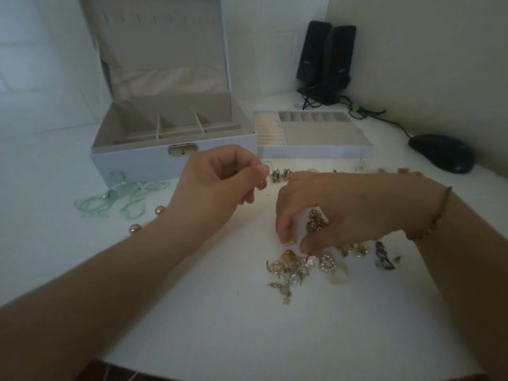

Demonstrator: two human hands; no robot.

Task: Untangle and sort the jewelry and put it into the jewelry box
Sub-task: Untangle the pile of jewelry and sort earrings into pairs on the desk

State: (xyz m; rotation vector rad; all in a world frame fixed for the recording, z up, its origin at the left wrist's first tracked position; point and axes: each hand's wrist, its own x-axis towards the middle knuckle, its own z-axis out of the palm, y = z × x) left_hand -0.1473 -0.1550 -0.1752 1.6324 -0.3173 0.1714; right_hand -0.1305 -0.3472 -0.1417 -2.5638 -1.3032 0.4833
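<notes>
A white jewelry box stands open at the back left, lid up, its compartments bare. Its removable tray lies beside it on the right. My left hand is raised in front of the box, fingers curled, pinching a small gold earring. My right hand reaches down onto a tangled pile of gold and pearl jewelry, thumb and fingertips pinching a small piece with a red bit. A pearl ring lies beside it. A gold cluster shows under my palm.
A mint green ribbon and two gold balls lie at the left. Silver earrings and small scattered pieces sit in front of the tray. A black mouse, two speakers and cables are at the back right.
</notes>
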